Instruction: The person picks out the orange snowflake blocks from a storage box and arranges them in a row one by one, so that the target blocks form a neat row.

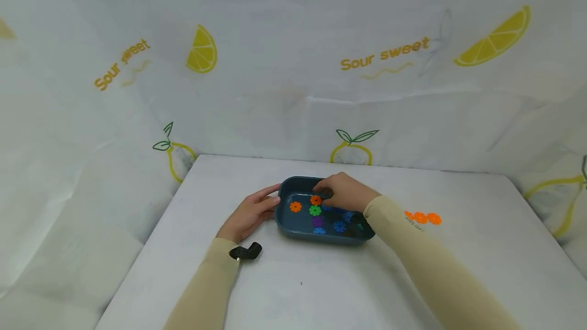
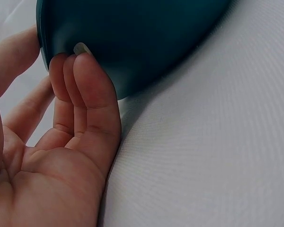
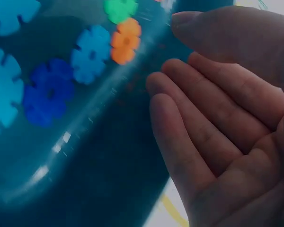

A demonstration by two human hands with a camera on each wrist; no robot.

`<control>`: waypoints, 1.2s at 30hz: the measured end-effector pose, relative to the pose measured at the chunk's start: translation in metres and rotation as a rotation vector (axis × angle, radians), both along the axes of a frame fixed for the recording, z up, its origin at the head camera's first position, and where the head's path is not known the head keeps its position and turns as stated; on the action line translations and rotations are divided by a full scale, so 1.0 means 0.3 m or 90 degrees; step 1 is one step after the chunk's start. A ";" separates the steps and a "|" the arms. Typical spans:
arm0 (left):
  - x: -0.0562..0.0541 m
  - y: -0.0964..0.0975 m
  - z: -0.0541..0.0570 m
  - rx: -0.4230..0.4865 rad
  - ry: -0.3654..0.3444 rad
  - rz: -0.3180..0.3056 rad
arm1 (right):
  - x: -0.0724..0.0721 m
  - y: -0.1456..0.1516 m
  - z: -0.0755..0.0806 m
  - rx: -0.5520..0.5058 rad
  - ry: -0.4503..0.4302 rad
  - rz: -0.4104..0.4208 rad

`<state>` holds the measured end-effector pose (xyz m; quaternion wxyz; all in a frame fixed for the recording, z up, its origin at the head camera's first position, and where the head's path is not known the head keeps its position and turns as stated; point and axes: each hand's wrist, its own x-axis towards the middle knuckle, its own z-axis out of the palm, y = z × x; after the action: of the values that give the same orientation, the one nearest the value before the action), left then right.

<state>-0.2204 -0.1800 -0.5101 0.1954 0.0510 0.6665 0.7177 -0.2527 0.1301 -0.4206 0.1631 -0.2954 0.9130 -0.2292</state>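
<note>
A dark teal tray (image 1: 302, 237) stands on the white table with notched, flower-shaped plastic discs in it. They include an orange disc (image 1: 295, 207), a green disc (image 1: 315, 210), a purple disc (image 1: 318, 222) and several blue discs (image 1: 340, 226). My left hand (image 1: 249, 215) holds the tray's left end, thumb at the rim and bent fingertips against the outer wall. Over the tray's far right part is my right hand (image 1: 350, 192). In the right wrist view its fingers are gently bent, with nothing between them and the thumb, beside a dark blue disc (image 3: 51, 92) and an orange disc (image 3: 126, 41).
To the right of the tray, partly behind the right sleeve (image 1: 412, 238), three orange discs (image 1: 421, 217) lie in a row on the table (image 1: 293, 289). A white cloth with lemon prints (image 1: 202, 50) hangs behind. A black band (image 1: 245, 252) is on the left wrist.
</note>
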 end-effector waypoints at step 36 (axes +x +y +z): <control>-0.006 0.002 0.006 -0.008 0.000 0.002 | -0.001 -0.077 -0.104 0.049 0.084 0.030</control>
<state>-0.2222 -0.1795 -0.5082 0.1949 0.0488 0.6711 0.7136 -0.2530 0.1071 -0.4517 0.1193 -0.3248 0.9226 -0.1704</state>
